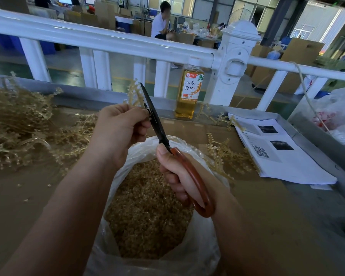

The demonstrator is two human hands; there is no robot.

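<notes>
The sprig (134,94) I am trimming is a thin, pale tan plastic strip with little nubs branching off both sides, like a fishbone. It should weigh next to nothing and bend easily, so it wants a hold low on the stem, close to where the blades meet it; held further back, it would flop away from the cut. My left hand (120,130) does just that. Its fingers are curled and the thumb and fingertips pinch the stem's lower end, so the sprig stands up above my knuckles, right against the scissors (155,118).

My right hand (179,176) is wrapped round the scissors' reddish-brown loop handles, thumb pressed near the pivot. The dark blades slant up to the left across the stem. They look nearly closed, though from this angle I cannot be sure.

Both hands hang over the open clear plastic bag (197,255), which is well filled with clipped bits (147,206) of the same tan colour. Those are small and light, and likely to scatter if a cut lands wide of the opening.

A tangled heap of uncut sprigs (18,120) lies on the table (28,206) to my left, with a few more to the right beside some printed sheets (283,156). A bottle of amber drink (189,92) stands by the white railing (108,40).
</notes>
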